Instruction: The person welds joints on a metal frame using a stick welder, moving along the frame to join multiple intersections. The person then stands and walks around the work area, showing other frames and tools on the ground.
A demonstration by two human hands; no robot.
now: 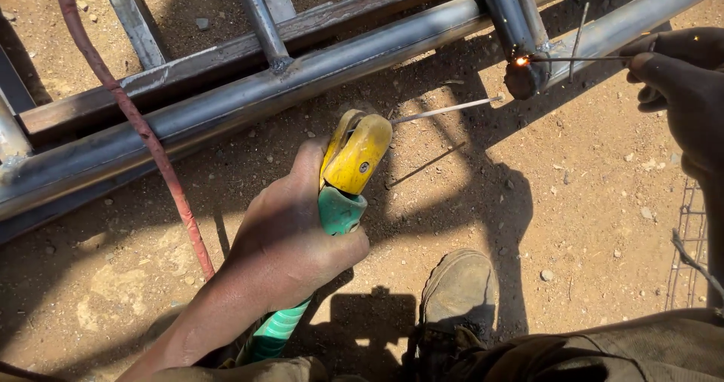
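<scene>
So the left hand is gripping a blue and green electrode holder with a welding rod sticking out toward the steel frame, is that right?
Not quite: the head view shows the electrode holder is yellow and green, not blue and green. The left hand does grip it, and the welding rod sticks out toward the steel frame.

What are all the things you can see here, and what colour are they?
Electrode holder: one, yellow jaws with green handle, centre, gripped.
Welding rod: one, pale grey, clamped in the holder, pointing right.
Thin rod: one, dark, glowing orange at its tip, upper right.
Steel pipe frame: one, grey, across the top.
Cable: one, red, left side.
Wire mesh: one piece, grey, right edge.
Ground: brown dirt with pebbles.
Boot: one, dusty tan, bottom centre.
Left hand: wrapped around the holder.
Right hand: in shadow, holding the thin rod.
</scene>
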